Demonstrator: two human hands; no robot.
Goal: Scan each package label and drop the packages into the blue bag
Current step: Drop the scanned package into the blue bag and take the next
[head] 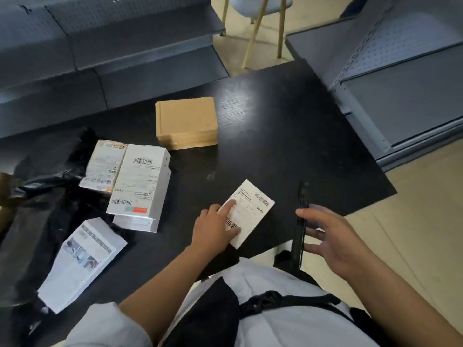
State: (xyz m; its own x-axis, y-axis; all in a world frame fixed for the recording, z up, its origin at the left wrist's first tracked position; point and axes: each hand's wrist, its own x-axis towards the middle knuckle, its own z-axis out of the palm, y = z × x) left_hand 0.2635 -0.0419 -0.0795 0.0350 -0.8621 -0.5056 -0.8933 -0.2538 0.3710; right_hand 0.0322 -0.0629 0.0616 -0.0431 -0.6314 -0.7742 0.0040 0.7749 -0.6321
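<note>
Only the head cam here, so we've got one angle to go on. Stuff we can't really make out first: the print on every label is too blurry to read, and the dark plastic heap (37, 196) on the left is cut off by the frame edge, so we can't tell what it is or what's under it. We don't see anything blue in this view. The phone-like scanner (299, 226) shows us only its thin edge, its screen side is hidden from us.

Our left hand (213, 229) sits on the small white package (248, 212), which lies flat near the front edge of the black table (300, 146). The index finger is stretched out along the label and the thumb presses by the lower barcode; the other fingers look curled beside the package's left edge, not wrapped around it. Our right hand (333, 239) holds the scanner upright just to the right of that package, apart from it, with the fingers spread loosely along its side and the thumb hidden behind it.

Further left there's a stack of white boxes (140, 186) with barcode labels, another labelled packet (104, 166) touching it, and a printed white box (80, 261) lying tilted on the dark plastic. A brown cardboard box (186, 122) sits alone toward the back.

Room-wise, the table's middle and right side are bare, and its right corner hangs over pale floor. Grey shelving (400, 71) stands close on the right and along the back.
</note>
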